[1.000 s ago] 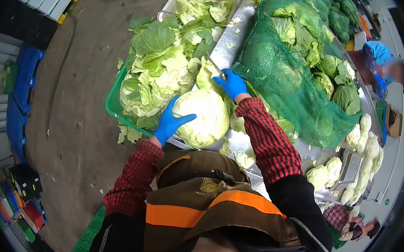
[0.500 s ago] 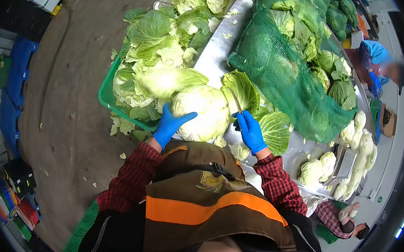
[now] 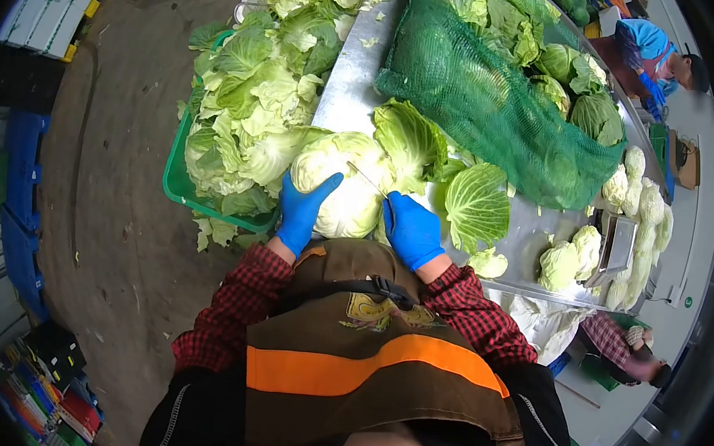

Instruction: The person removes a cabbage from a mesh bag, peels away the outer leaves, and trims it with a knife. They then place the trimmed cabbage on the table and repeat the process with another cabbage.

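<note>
Pale yellow-green and creamy white, a large round cabbage head (image 3: 341, 209) sits at the near edge of a silver metal table (image 3: 344, 93), just in front of the person's brown apron with an orange band (image 3: 378, 364). Its surface looks smooth and tightly wrapped, faintly veined, brightest across the top where the light falls.

The blue-gloved left hand (image 3: 302, 211) rests against the cabbage head's left side, the thumb spread well apart from the fingers and lying over the upper surface. The blue-gloved right hand (image 3: 413, 230) is closed, its fingers together and clamped on a thin-bladed knife (image 3: 367, 179) — the blade slants out over the cabbage head, toward the upper left. Whether the edge touches the leaf or hangs just above it, I cannot tell.

A curled, darker green cabbage leaf (image 3: 412, 145) lies beside the head at its upper right, and a broad, flat leaf with pale, fanning veins (image 3: 476, 207) lies farther right. To the left, a green plastic crate (image 3: 174, 175) is heaped with loose, ruffled leaves (image 3: 247, 118). Beyond the two leaves on the right, a green mesh sack (image 3: 497, 107) stretches over more cabbages.
</note>
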A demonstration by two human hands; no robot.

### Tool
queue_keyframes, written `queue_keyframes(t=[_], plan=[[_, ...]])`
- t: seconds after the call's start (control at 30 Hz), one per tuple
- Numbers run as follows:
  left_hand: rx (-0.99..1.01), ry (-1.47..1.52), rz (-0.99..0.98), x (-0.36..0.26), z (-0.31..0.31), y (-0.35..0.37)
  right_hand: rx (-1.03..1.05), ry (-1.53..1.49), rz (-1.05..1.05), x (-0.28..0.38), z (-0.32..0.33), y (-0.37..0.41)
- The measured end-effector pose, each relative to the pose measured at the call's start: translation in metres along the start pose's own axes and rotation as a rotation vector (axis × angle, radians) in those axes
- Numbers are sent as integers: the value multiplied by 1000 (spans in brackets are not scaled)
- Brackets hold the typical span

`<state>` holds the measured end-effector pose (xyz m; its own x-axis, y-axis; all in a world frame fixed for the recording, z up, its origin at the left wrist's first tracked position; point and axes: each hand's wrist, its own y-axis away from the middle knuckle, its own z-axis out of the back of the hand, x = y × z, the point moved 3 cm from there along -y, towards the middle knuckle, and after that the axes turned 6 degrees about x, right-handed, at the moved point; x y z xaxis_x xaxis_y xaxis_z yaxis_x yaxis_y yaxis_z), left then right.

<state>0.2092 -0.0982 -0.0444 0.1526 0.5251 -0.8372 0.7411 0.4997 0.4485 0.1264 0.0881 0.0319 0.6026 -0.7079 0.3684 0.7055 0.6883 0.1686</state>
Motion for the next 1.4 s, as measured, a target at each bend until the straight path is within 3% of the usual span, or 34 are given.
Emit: queue_keyframes(t=[0.33,0.6,0.73,0.9,0.97,1.07,1.2,1.33,1.4], plan=[[50,100,44,-1,1,-5,163,67,-80,-18,-8,23],[-68,145,46,14,-5,0,-176,-74,-132,-29,-44,11],[-85,107,14,8,-8,2,-179,-314,-47,-29,-29,13],[-135,-39,-20,10,-9,3,-178,-252,-17,-10,18,-39],[-127,-221,-50,-3,-12,7,71,-106,-31,-18,15,-69],[-72,-254,-107,5,-9,1,195,-106,29,-40,6,-87],[-165,-445,-129,24,-5,-3,429,-55,-9,-35,19,-100],[-181,-516,-116,17,-7,0,510,39,-2,-25,23,-102],[-195,-529,-71,10,-10,1,331,91,-22,-21,15,-94]])
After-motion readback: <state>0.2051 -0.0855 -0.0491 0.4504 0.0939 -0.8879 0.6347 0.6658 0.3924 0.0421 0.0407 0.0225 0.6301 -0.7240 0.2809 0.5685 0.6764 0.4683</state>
